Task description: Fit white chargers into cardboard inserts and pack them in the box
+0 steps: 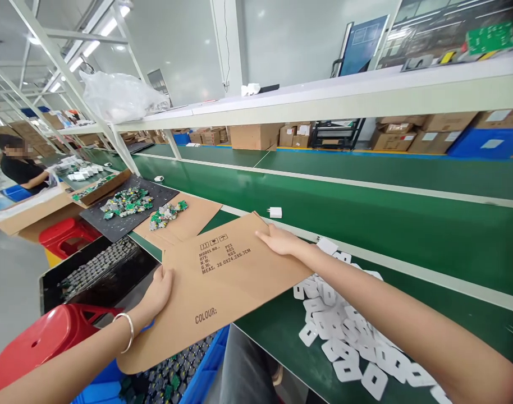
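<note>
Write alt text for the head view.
Both hands, left hand and right hand, hold a printed cardboard sheet flat over a green conveyor bench, beside a pile of white plastic pieces.

The cardboard sheet [223,286] lies between the left hand [157,292] and the right hand [279,240], over a bin of parts [176,376]. Plastic pieces [344,331] lie right of the grip; circuit boards [128,202] sit beyond its left.

White plastic pieces [349,342] lie heaped on the green counter [408,224]; green circuit boards [126,203] cover a black mat [155,193]; red stool [50,342] below.
</note>
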Motion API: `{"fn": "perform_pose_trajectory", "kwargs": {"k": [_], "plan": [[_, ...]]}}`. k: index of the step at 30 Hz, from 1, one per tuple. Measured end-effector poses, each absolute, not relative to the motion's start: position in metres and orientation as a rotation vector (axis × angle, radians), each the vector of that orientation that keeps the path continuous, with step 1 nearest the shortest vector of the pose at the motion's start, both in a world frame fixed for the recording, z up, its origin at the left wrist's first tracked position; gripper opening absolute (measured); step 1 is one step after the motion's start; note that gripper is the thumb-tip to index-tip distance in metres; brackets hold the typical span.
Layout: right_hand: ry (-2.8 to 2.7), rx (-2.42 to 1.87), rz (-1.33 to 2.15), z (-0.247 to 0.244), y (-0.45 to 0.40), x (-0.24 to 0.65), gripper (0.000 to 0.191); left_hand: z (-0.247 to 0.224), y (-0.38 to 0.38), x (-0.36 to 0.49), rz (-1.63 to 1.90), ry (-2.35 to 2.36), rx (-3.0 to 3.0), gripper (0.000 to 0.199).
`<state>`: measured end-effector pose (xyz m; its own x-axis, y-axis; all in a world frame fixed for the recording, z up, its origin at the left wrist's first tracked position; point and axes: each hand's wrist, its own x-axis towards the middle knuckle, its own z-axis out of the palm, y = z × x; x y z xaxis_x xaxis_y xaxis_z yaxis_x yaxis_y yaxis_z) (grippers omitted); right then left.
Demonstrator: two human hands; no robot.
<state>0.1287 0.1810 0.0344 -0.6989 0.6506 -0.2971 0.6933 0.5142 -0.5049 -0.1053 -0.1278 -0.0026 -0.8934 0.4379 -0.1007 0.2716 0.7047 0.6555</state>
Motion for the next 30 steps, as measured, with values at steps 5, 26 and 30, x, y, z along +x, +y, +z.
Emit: {"fn": "perform_pose_trajectory", "kwargs": {"k": [5, 26, 30], "plan": [[2.709, 1.214, -0.863, 0.027, 0.177, 0.128, 0.081, -0.005, -0.128, -0.103, 0.899, 2.619, 0.461, 0.069], [2.769, 1.261, -0.606, 0.003, 0.171, 0.128, 0.087, -0.024, -0.133, -0.093, 0.883, 2.691, 0.524, 0.071], [2.77, 1.248, -0.582, 0.006, 0.168, 0.129, 0.083, -0.03, -0.132, -0.092, 0.835, 2.741, 0.638, 0.069]]}}
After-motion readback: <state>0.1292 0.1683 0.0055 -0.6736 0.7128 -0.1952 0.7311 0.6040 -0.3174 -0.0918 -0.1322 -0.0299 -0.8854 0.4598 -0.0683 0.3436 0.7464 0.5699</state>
